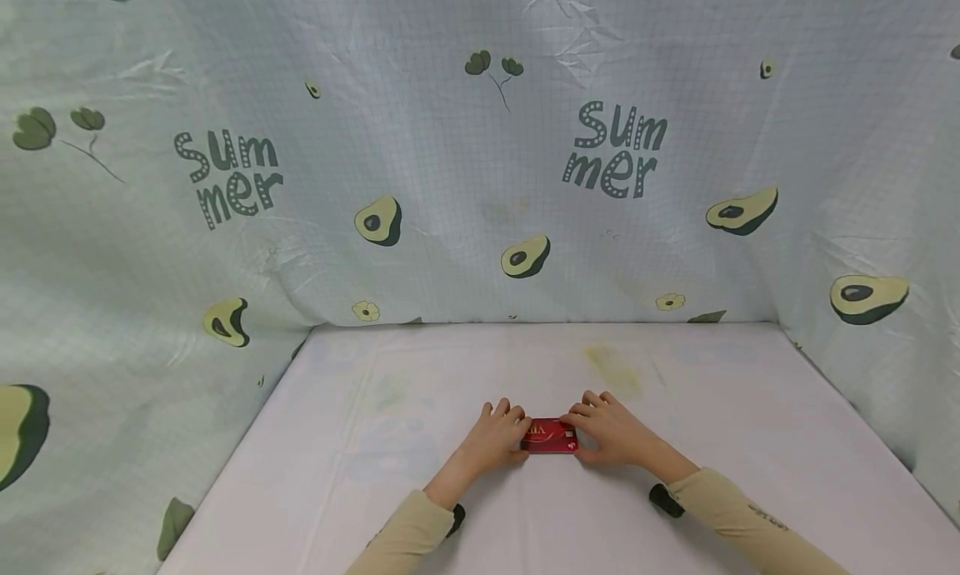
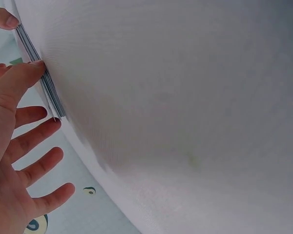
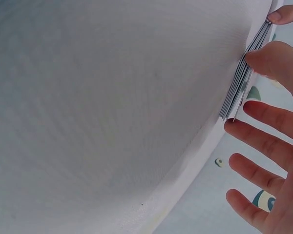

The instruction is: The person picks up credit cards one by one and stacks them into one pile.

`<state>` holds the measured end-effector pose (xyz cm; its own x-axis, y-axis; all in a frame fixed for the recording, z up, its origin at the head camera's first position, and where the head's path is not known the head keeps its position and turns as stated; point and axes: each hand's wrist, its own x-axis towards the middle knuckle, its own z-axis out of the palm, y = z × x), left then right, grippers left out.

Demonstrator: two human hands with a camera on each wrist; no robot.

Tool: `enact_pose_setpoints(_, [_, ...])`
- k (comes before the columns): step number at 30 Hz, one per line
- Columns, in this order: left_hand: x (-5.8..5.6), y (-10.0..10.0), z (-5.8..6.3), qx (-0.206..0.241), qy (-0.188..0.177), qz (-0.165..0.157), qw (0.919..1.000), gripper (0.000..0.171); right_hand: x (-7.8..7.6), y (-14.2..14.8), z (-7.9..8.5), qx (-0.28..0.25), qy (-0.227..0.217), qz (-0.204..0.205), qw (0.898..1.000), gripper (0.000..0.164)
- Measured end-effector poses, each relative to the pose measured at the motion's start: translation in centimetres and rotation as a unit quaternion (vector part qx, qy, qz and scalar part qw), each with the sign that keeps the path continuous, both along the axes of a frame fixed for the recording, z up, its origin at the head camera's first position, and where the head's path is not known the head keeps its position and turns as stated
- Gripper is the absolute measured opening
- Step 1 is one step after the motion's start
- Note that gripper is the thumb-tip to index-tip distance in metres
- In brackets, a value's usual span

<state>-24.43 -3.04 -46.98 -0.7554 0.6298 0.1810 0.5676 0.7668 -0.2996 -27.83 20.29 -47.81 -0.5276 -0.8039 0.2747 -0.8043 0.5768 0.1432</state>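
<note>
A stack of cards [image 1: 550, 443] lies flat on the table between both hands, its red top card printed with gold lettering and a small chip-like square. The left hand [image 1: 496, 435] pinches its left end, thumb at the near edge and index finger at the far side. At the right end, the right hand [image 1: 609, 431] pinches it the same way. The left wrist view shows the thumb [image 2: 31, 73] against the layered card edges [image 2: 51, 92], other fingers spread. Similarly, the right thumb [image 3: 263, 58] touches the card edges [image 3: 232, 95] in the right wrist view.
A pale cloth covers the table [image 1: 420, 367], with faint yellowish and greenish marks. Hanging sheets [image 1: 450, 158] with avocado and "summer" prints enclose the back and sides. Dark bands [image 1: 666, 501] show at both wrists, below the beige sleeves [image 1: 720, 508].
</note>
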Motion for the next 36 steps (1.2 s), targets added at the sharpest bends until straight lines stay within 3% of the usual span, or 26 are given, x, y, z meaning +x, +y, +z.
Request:
enact_pose_setpoints(9, [0.0,0.1,0.0,0.001,-0.005,0.0,1.0,0.043,0.1,0.0,0.1,0.003,-0.002,-0.005,1.0,0.047])
enact_pose_setpoints(16, [0.1,0.1,0.1,0.002,-0.031,0.009,0.9995,0.044,0.2,0.0,0.1,0.005,-0.004,-0.009,1.0,0.047])
enact_pose_setpoints(26, [0.1,-0.1,0.1,0.007,-0.024,0.006,0.9997,0.041,0.3,0.1,0.3,-0.01,0.0,-0.007,1.0,0.045])
enact_pose_setpoints(31, [0.3,-0.2,0.3,0.015,-0.025,0.007,0.9995,0.043,0.5,0.5,0.6,-0.008,-0.031,-0.025,0.999,0.045])
enact_pose_setpoints(36, [0.9,-0.8,0.6,0.02,0.005,-0.001,0.9998,0.042,0.9,1.4,0.8,-0.031,-0.071,-0.053,0.996,0.047])
